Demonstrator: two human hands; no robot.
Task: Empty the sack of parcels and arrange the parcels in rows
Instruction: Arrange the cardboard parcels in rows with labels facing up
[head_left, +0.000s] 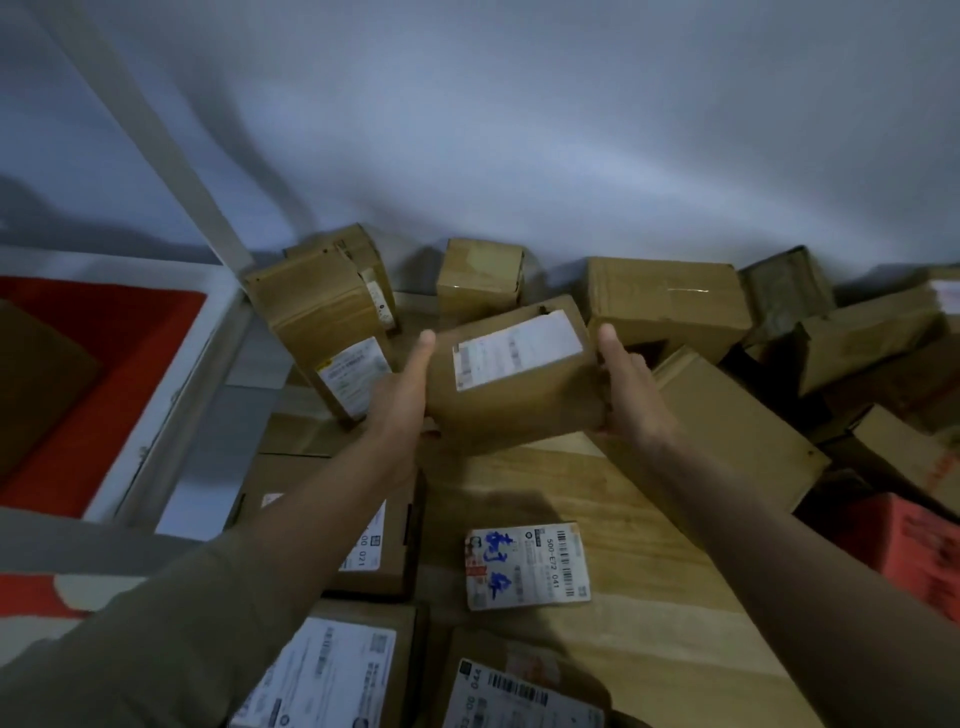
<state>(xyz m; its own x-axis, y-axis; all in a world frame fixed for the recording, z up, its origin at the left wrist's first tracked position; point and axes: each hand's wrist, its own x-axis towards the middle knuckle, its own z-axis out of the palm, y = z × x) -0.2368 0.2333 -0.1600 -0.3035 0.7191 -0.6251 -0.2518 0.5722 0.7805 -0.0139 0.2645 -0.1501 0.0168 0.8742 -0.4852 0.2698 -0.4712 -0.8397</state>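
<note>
- Far left: white metal rack (171, 395) w/ angled upright, red panel (104, 374) behind it; its edge runs close beside the box pile.
- Tilted box (317, 317), plain brown cardboard, white label low on its face, leans just left of the held parcel.
- Left hand (402, 395) flat against left side of held parcel (511, 379); right hand (626, 384) pressed on its right side. Both clamped on it, fingers straight, parcel lifted above the pile.
- Held parcel: small brown carton, white label on top, blurred text.
- Behind it: small square box (478, 275) & wider taped box (667, 306) against the grey wall (519, 130).
- Below: big flat box (597, 499), label w/ blue scribble (527, 566); labelled boxes packed edge to edge nearer the camera.
- Right: jumbled cartons (862, 338), red box (914, 540) at the edge. Little bare floor shows.
</note>
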